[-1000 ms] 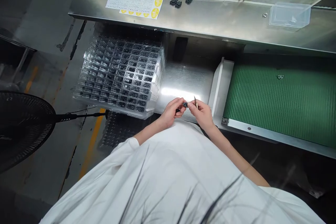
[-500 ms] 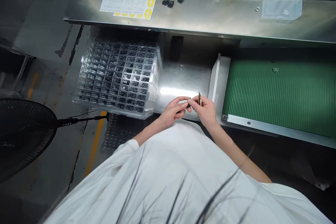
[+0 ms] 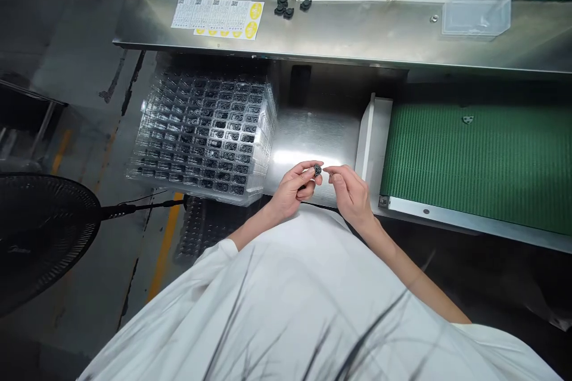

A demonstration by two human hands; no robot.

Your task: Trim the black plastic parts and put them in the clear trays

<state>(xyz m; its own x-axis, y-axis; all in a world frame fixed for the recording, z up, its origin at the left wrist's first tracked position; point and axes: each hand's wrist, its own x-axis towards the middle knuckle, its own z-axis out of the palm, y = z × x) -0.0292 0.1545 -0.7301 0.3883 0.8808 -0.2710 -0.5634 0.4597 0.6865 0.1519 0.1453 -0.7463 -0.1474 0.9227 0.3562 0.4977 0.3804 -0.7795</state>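
Between the thumb and fingers of my left hand is a small black plastic part, with holes on its upper face. Just to its right is my right hand, index finger stretched toward the part and the other fingers curled in. What those curled fingers hold, if anything, is hidden. Both hands are over the front edge of a steel worktop, close to my white clothing. Left of them stands a stack of clear plastic trays with black parts in the pockets.
A green conveyor belt on the right carries one small part. On the steel shelf lie printed sheets, several black parts and a clear plastic box. A black fan stands at far left.
My right hand has drawn slightly away from the part and turned. The thin pointed blade that stuck up from it no longer shows. The part's holed face is now visible in my left hand.
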